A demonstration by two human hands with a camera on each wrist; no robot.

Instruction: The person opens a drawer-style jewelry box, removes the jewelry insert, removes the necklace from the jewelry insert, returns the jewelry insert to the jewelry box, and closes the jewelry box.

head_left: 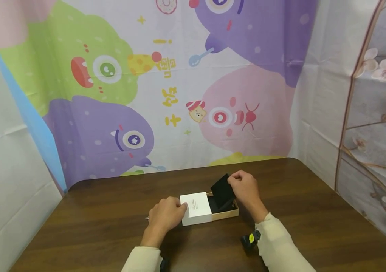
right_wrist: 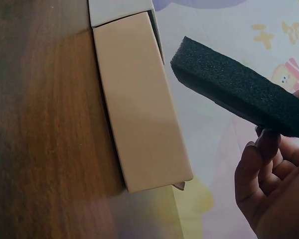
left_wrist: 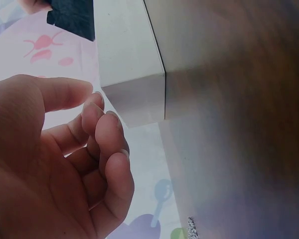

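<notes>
White rectangular cardboard sleeve [head_left: 194,209] on brown wooden bench [head_left: 111,215], tan cardboard drawer [head_left: 225,215] out its right side. Black square foam pad [head_left: 222,190] tilted over drawer; cartoon-printed fabric backdrop [head_left: 179,147] behind bench.

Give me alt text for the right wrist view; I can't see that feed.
The right hand pinches a thick black foam pad, held at a slant beside a tan drawer. The drawer sticks out from a white box sleeve at the top edge, with a wooden table at left and a cartoon-printed backdrop behind.
</notes>
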